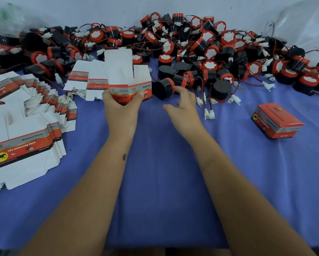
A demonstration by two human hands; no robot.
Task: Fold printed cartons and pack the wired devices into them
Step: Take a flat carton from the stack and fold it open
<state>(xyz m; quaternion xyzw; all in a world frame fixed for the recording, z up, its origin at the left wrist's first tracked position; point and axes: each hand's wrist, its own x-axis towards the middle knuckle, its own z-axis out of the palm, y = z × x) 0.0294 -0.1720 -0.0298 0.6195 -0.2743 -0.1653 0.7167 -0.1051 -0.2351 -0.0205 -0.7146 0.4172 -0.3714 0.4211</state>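
Note:
My left hand (121,106) grips an opened red-and-white printed carton (126,78) by its lower end, with its white flaps standing up. My right hand (182,108) is open, fingers spread, just in front of a black round device with a red ring (164,87) lying on its side; the fingertips are close to it but hold nothing. White plug connectors on thin wires (208,113) lie just right of that hand.
A large heap of black-and-red wired devices (201,47) fills the back of the blue cloth (164,172). Fanned stacks of flat cartons (25,126) lie at the left, with more flat cartons (86,78) behind. One closed red carton (276,121) sits at the right.

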